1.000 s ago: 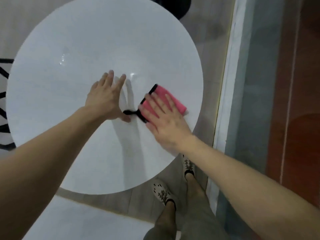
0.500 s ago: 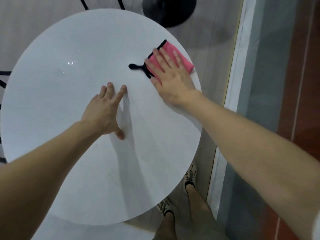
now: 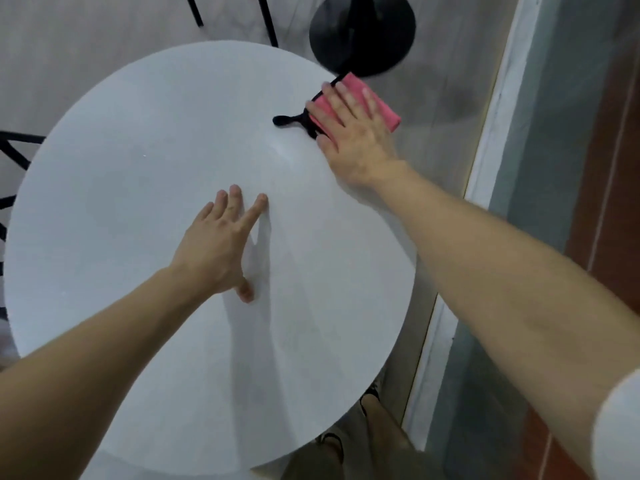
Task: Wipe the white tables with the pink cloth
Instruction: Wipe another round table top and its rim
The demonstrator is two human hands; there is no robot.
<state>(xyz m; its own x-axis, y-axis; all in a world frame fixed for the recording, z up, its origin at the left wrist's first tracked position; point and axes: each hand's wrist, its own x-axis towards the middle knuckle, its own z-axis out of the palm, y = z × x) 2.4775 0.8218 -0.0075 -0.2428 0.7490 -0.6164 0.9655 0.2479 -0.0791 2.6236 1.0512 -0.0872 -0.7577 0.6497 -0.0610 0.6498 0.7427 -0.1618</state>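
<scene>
A round white table point(image 3: 138, 161) fills most of the view. At its far right edge lies the folded pink cloth point(image 3: 388, 112), with a black trim and a black loop trailing left. My right hand point(image 3: 349, 133) presses flat on the cloth, fingers straight and spread, covering most of it. My left hand point(image 3: 221, 244) rests flat on the middle of the tabletop, fingers spread, holding nothing.
A black round stand base point(image 3: 363, 29) sits on the floor just beyond the cloth. Black chair legs point(image 3: 266, 19) show at the top and black chair bars point(image 3: 14, 150) at the left. A white kerb point(image 3: 485, 133) and a red-brown strip run along the right.
My right hand has slid the pink cloth from the near right part of the table away to its far right edge. My left hand has stayed flat near the middle.
</scene>
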